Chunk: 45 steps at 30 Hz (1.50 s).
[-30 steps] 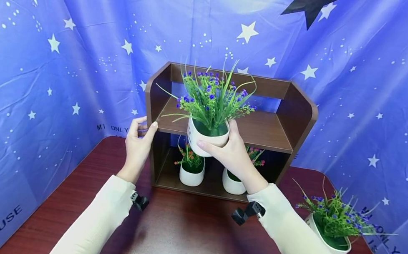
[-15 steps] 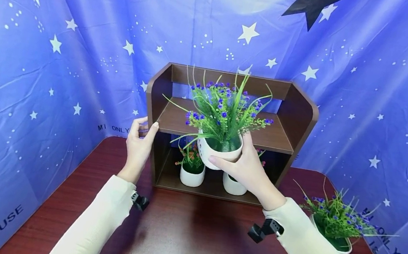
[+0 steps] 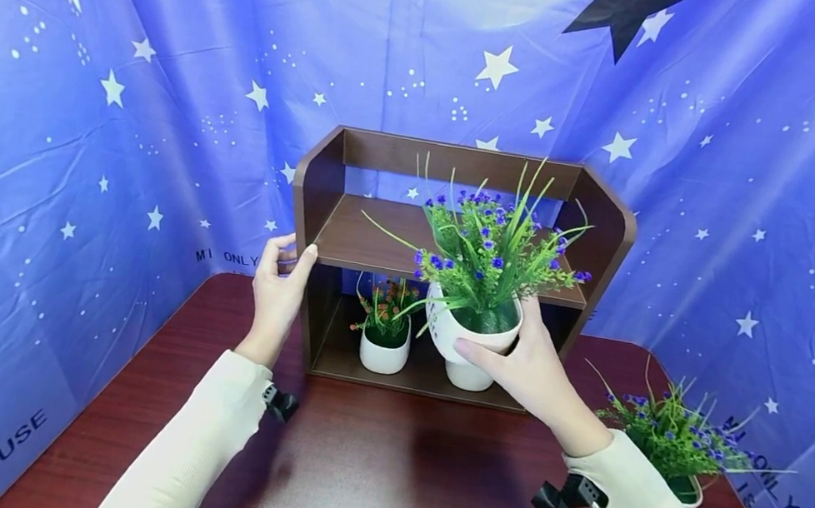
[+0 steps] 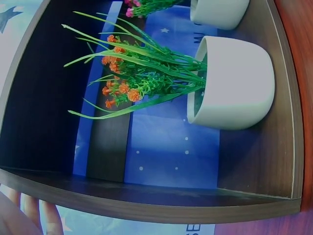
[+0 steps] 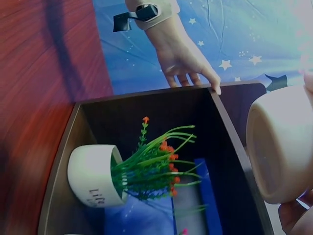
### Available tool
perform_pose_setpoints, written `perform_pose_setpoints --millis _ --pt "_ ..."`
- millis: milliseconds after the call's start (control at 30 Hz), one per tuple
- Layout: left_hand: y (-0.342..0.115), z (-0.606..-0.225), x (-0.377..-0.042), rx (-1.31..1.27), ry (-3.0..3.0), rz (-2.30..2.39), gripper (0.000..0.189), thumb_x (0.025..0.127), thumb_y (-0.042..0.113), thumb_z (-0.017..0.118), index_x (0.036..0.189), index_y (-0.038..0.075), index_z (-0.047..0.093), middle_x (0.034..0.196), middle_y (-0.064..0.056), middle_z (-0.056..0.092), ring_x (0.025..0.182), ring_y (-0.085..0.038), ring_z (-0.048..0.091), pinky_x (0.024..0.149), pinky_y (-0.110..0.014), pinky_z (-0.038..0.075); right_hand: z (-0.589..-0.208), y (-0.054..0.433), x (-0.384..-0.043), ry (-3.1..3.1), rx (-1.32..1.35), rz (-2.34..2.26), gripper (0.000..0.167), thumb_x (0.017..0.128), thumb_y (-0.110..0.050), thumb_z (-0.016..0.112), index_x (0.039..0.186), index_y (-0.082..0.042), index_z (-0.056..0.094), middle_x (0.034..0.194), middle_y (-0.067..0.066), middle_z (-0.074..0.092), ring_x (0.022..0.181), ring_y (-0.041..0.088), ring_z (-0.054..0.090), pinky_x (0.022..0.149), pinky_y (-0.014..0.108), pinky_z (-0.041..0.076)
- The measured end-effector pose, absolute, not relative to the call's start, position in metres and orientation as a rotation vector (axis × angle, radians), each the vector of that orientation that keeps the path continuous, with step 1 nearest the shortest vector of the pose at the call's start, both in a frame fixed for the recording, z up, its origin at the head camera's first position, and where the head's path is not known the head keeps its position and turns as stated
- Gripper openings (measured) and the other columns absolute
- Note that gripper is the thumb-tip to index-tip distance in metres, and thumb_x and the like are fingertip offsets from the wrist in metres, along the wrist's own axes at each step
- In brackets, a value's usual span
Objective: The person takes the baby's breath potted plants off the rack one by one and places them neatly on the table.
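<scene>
My right hand [image 3: 527,364] holds a white pot [image 3: 462,336] of purple-blue flowers and long grass, thumb on its front wall. The pot is raised off any surface, in front of a dark brown two-tier shelf [image 3: 372,233]. In the right wrist view the underside of this pot [image 5: 281,147] shows. My left hand [image 3: 277,289] grips the shelf's left side panel, thumb at the front edge and fingers [image 4: 32,215] on the outer face. On the lower tier stand an orange-flowered pot [image 3: 383,353] and another white pot [image 3: 469,377], its plant hidden behind the held one.
At the right of the dark red table [image 3: 355,449] another purple-flowered pot [image 3: 681,440] stands, partly behind my right sleeve. A blue star-printed curtain [image 3: 164,134] hangs round the table's back and sides.
My right hand has moved the purple-flowered pot right and down, from before the upper tier's middle to before the lower right pot. My left hand stays on the shelf side.
</scene>
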State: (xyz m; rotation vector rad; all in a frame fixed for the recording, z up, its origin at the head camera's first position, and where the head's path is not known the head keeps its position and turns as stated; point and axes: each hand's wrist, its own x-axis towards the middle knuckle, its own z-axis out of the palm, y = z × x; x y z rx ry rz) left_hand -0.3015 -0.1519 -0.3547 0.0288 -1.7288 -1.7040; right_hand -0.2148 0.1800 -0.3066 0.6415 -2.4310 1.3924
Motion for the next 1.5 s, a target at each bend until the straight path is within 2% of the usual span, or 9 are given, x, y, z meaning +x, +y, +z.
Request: perform_pose_setpoints --millis 167,400,500,633,733,900,967,1133,1500 --pt "-0.152 -0.355 -0.301 0.041 -1.736 -1.707 0.036 0.091 0.028 0.075 0.122 0.013 0.065 0.096 0.0 0.059 0.09 -0.015 0.057 0.076 -0.028 0.047 -0.313 0.195 -0.208 -2.467 0.598 1.376 0.093 0.083 -0.031 0.084 0.153 -0.019 0.023 0.146 0.004 0.044 0.129 0.021 0.049 0.102 0.047 0.042" --pt "-0.153 -0.356 -0.301 0.021 -1.736 -1.697 0.037 0.091 0.03 0.075 0.123 0.012 0.065 0.097 -0.001 0.059 0.09 -0.016 0.056 0.077 -0.028 0.046 -0.325 0.212 -0.199 -2.508 0.541 1.257 0.094 0.081 -0.029 0.085 0.152 -0.013 0.026 0.143 0.011 0.045 0.124 0.024 0.051 0.096 0.024 0.041" --pt "-0.153 -0.355 -0.301 0.016 -1.738 -1.701 0.037 0.092 0.03 0.074 0.123 0.012 0.065 0.098 -0.001 0.059 0.09 -0.016 0.056 0.078 -0.029 0.045 -0.329 0.217 -0.197 -2.536 0.507 1.217 0.097 0.08 -0.031 0.086 0.153 -0.012 0.025 0.144 0.013 0.042 0.125 0.026 0.049 0.096 0.029 0.041" --pt "-0.152 -0.355 -0.3 0.018 -1.744 -1.7 0.037 0.092 0.029 0.074 0.123 0.011 0.064 0.098 -0.002 0.059 0.09 -0.016 0.056 0.078 -0.028 0.045 -0.335 0.225 -0.196 -2.569 0.471 1.174 0.099 0.078 -0.032 0.087 0.151 -0.007 0.025 0.143 0.017 0.043 0.125 0.03 0.049 0.098 0.043 0.042" --pt "-0.152 -0.354 -0.299 0.018 -1.744 -1.697 0.037 0.092 0.029 0.074 0.123 0.012 0.064 0.098 -0.002 0.059 0.09 -0.016 0.056 0.078 -0.029 0.045 -0.339 0.231 -0.195 -2.601 0.46 1.112 0.098 0.076 -0.035 0.088 0.147 -0.001 0.03 0.136 0.02 0.046 0.119 0.032 0.053 0.094 0.049 0.045" --pt "-0.152 -0.353 -0.298 0.013 -1.747 -1.698 0.036 0.092 0.029 0.074 0.123 0.012 0.064 0.099 -0.003 0.059 0.091 -0.017 0.056 0.078 -0.029 0.045 -0.346 0.243 -0.195 -2.639 0.536 0.967 0.089 0.073 -0.042 0.089 0.141 -0.004 0.046 0.129 0.014 0.057 0.113 0.026 0.057 0.09 0.046 0.048" --pt "-0.152 -0.353 -0.298 0.014 -1.751 -1.695 0.037 0.092 0.029 0.074 0.123 0.012 0.064 0.1 -0.003 0.059 0.091 -0.017 0.056 0.079 -0.03 0.045 -0.349 0.247 -0.193 -2.654 0.566 0.921 0.079 0.073 -0.044 0.089 0.135 -0.006 0.055 0.123 0.008 0.063 0.109 0.022 0.06 0.088 0.041 0.05" --pt "-0.153 -0.353 -0.298 0.018 -1.754 -1.69 0.036 0.092 0.028 0.074 0.123 0.012 0.064 0.1 -0.003 0.059 0.092 -0.017 0.056 0.079 -0.03 0.045 -0.358 0.255 -0.188 -2.693 0.547 0.885 0.07 0.071 -0.046 0.09 0.123 -0.006 0.064 0.109 0.003 0.069 0.098 0.018 0.064 0.081 0.035 0.053" --pt "-0.152 -0.353 -0.299 0.016 -1.748 -1.682 0.034 0.092 0.027 0.073 0.122 0.012 0.064 0.098 -0.002 0.059 0.091 -0.016 0.055 0.079 -0.029 0.045 -0.39 0.268 -0.178 -2.753 0.375 0.699 0.086 0.066 -0.055 0.088 0.118 0.008 0.059 0.105 0.017 0.068 0.097 0.033 0.063 0.077 0.048 0.052"
